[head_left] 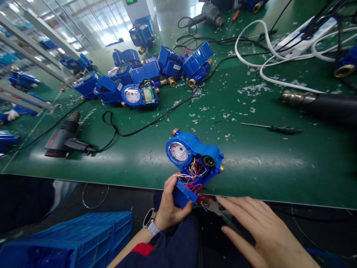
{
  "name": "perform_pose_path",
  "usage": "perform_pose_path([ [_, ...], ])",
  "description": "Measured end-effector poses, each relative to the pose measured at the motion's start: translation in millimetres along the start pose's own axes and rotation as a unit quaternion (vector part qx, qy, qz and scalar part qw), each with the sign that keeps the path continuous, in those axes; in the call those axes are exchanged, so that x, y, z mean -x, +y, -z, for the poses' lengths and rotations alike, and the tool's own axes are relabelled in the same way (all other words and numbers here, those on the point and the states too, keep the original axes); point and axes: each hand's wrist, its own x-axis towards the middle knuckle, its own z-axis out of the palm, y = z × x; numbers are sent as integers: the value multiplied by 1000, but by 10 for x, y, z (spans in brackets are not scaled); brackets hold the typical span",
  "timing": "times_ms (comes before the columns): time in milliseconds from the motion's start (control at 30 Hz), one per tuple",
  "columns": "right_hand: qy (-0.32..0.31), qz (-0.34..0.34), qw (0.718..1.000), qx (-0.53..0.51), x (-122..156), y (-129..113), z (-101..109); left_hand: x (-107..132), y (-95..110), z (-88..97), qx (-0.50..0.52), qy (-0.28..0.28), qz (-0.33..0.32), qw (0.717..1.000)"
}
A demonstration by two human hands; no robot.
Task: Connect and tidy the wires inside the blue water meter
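A blue water meter (192, 149) with a round dial rests near the table's front edge, its side housing open. Red, yellow and white wires (192, 175) run from it to a blue box-shaped cover (184, 195). My left hand (170, 208), wearing a watch, grips that cover between thumb and fingers. Right of it, my right hand (259, 227) has a pair of pliers (214, 206) between its thumb and fingers. The metal jaws are beside red material close to the cover; whether they touch a wire is unclear. The pliers' handles are dark and partly hidden.
Several blue meters (139, 95) stand grouped at the back left. Heat guns lie on the left (65, 137), on the right (315, 104) and at the back (209, 16). A screwdriver (279, 128), cables and plastic scraps lie about. A blue crate (111, 230) stands below left.
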Motion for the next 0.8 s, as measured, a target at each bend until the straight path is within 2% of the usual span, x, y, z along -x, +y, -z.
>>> perform_pose_path([
  [133,15,36,995,90,-177,-60,16,-52,34,13,-9,5,-11,1000],
  [267,8,49,989,138,-219,-84,30,-84,43,15,-28,9,-25,999],
  [600,-21,46,984,169,-236,-121,55,-128,-1,-30,-6,46,-83,995],
  [800,-18,40,982,183,-203,-69,-23,-209,-16,-12,41,76,-30,996],
])
